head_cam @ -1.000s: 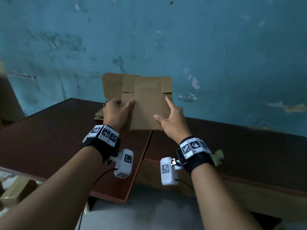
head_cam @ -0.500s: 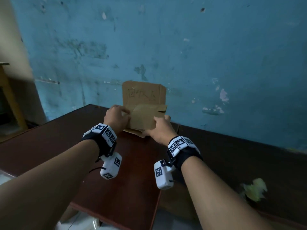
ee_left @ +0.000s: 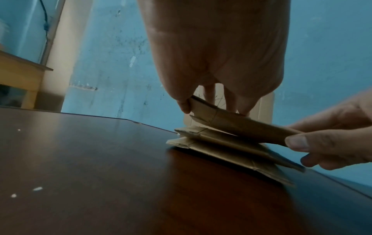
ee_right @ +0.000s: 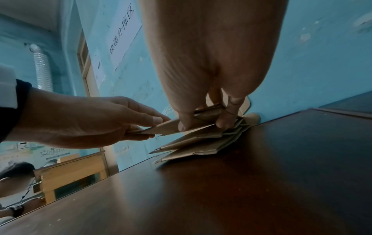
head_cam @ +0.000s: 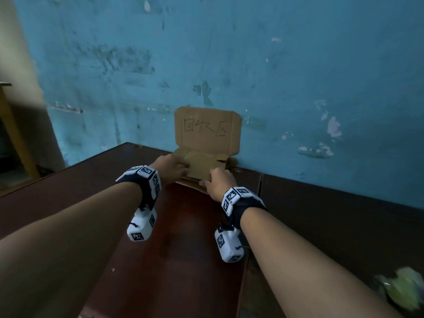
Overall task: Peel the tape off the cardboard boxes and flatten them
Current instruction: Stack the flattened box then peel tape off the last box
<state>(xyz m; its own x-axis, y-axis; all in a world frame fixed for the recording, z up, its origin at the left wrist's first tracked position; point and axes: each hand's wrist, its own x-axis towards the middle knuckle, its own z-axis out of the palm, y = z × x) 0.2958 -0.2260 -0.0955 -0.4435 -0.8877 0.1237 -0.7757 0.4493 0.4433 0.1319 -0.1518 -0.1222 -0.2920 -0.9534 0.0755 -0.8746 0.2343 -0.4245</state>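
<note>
A flattened brown cardboard box (head_cam: 202,161) (ee_left: 241,128) (ee_right: 171,127) hangs just above a small pile of flattened boxes (head_cam: 190,181) (ee_left: 227,151) (ee_right: 201,143) on the dark table by the wall. My left hand (head_cam: 171,169) (ee_left: 209,101) pinches its left end, thumb under and fingers on top. My right hand (head_cam: 220,183) (ee_right: 203,117) pinches its right end, and it shows in the left wrist view as the right hand (ee_left: 330,139). In the right wrist view the left hand (ee_right: 90,119) reaches in from the left.
A cardboard sign (head_cam: 206,130) with handwritten characters leans against the blue wall (head_cam: 298,76) behind the pile. The dark wooden table (head_cam: 172,260) meets a second table (head_cam: 332,214) on the right. A crumpled greenish scrap (head_cam: 401,288) lies near right. A yellow wooden desk (ee_right: 74,171) stands at left.
The flattened box, held upright before the wall a second ago, has been tipped flat and lowered onto the pile below the sign. Both hands moved forward and down with it.
</note>
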